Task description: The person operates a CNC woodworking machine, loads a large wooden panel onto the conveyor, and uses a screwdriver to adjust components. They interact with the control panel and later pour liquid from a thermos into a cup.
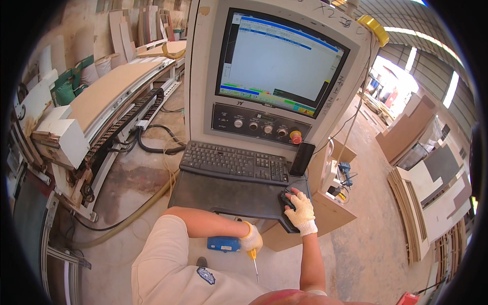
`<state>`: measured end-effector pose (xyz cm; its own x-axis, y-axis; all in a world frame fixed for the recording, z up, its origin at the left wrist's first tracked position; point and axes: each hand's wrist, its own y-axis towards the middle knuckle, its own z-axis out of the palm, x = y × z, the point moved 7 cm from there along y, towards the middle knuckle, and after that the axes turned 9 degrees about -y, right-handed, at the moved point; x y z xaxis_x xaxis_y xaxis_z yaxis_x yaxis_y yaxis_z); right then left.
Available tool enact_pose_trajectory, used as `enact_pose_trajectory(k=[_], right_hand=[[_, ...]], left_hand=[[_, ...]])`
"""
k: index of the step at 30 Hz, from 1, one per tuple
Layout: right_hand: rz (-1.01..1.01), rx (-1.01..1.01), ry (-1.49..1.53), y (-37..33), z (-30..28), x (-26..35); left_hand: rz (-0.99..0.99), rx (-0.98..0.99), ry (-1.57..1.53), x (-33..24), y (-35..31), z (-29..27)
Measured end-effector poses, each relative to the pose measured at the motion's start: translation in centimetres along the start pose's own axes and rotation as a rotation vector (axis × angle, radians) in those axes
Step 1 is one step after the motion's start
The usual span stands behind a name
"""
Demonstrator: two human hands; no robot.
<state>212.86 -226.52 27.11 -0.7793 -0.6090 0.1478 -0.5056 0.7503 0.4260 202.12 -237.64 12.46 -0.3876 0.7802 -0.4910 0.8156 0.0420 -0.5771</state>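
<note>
My right hand (301, 213), in a cream knitted glove with bare fingertips, rests over a black computer mouse (285, 198) at the right end of the black shelf. Its fingers curve round the mouse. Lower down, my left hand (251, 240), in a similar glove, is closed on a screwdriver-like tool (255, 263) with a yellow collar and a thin metal shaft pointing down. Most of its handle is hidden in the fist. A blue labelled object (223, 244) shows beside that wrist; whether it joins the tool I cannot tell. Above the shelf lies a black keyboard (234, 161).
A lit monitor (284, 58) sits in the grey console, over a row of knobs and a red stop button (295, 136). Left stands a long machine bed with a tan board (109, 91). Boards (409, 208) lean at the right; cables and a hose (127, 223) cross the floor.
</note>
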Motion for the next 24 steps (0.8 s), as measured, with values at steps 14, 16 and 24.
enact_pose_trajectory(k=[14, 16, 24], right_hand=[[0.074, -0.043, -0.047, -0.2, -0.2, -0.6], [0.071, -0.031, -0.066, -0.2, -0.1, -0.5], [0.06, -0.038, -0.056, -0.1, -0.3, -0.5]], left_hand=[[-0.058, 0.012, -0.01, -2.0, -2.0, -1.0], [-0.061, 0.003, -0.005, -2.1, -2.0, -1.0], [-0.073, -0.001, 0.015, -2.0, -2.0, -0.8]])
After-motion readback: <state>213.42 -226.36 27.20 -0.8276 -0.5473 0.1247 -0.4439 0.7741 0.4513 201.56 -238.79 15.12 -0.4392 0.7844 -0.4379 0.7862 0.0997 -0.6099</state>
